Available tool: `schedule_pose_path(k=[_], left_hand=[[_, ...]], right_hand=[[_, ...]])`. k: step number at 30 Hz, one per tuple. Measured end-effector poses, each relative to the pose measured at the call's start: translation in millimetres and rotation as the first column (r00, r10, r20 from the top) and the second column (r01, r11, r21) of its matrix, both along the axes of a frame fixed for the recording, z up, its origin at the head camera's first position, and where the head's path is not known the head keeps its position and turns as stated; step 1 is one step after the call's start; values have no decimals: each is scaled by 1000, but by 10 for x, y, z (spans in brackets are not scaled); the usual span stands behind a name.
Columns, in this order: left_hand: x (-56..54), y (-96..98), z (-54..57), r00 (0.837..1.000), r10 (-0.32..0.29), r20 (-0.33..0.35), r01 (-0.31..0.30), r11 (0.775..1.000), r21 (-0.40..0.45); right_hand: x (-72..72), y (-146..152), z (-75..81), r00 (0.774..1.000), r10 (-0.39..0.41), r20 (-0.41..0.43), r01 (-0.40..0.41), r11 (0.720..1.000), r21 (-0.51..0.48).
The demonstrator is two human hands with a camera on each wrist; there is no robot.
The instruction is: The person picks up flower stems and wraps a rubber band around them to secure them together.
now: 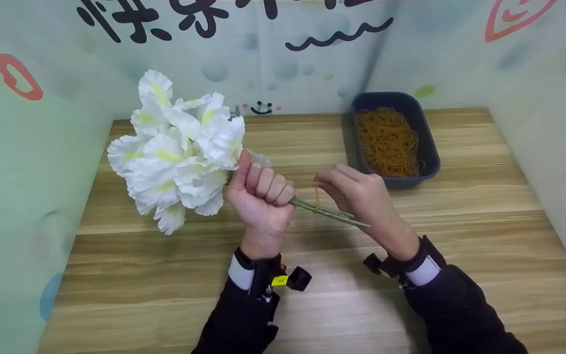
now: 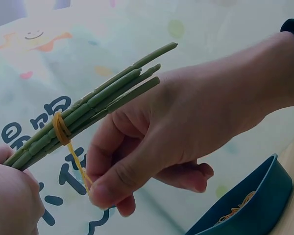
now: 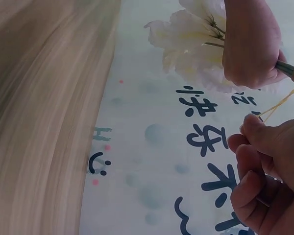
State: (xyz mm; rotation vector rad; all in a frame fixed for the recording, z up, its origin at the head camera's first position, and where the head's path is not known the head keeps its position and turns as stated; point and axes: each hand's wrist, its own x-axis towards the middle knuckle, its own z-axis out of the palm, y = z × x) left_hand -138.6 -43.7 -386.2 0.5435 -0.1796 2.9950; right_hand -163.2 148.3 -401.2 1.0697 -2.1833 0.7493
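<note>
A bunch of white artificial flowers (image 1: 170, 152) with yellow-streaked petals is held up in my left hand (image 1: 266, 201), whose fingers curl round the green stems (image 2: 108, 93). Past that fist the stem ends stick out to the right. A yellow-brown rubber band (image 2: 61, 129) is wound round them, and one loop of it is stretched away from the stems. My right hand (image 1: 361, 196) pinches this loop between thumb and fingertips, as the right wrist view also shows. The stems inside the left fist are hidden.
At the back right of the wooden table (image 1: 165, 300) stands a dark blue plastic basket (image 1: 430, 147) with a heap of rubber bands (image 1: 388, 142). A printed backdrop (image 1: 302, 73) with writing and dots rises behind and at both sides.
</note>
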Motion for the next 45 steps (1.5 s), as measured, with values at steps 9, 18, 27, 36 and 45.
schedule_pose_path(k=[9,18,27,36,45], left_hand=[[12,-1,10,1000,14,17,-14,1000,-3],[17,-15,28,1000,5,-10,-4,998,62],[3,-73,4,997,18,-69,-6,986,168],[-1,-113,13,996,54,-73,-37,976,213],[-10,-145,10,986,164,-13,-160,975,155]], right_hand=[[25,-31,-34,995,36,97,-41,998,43],[34,-48,-54,986,26,164,-41,995,90],[133,-151,-117,978,69,195,-90,991,98],[432,-284,-43,996,1,90,-29,950,311],[586,-334,-98,1000,1,-20,4,960,279]])
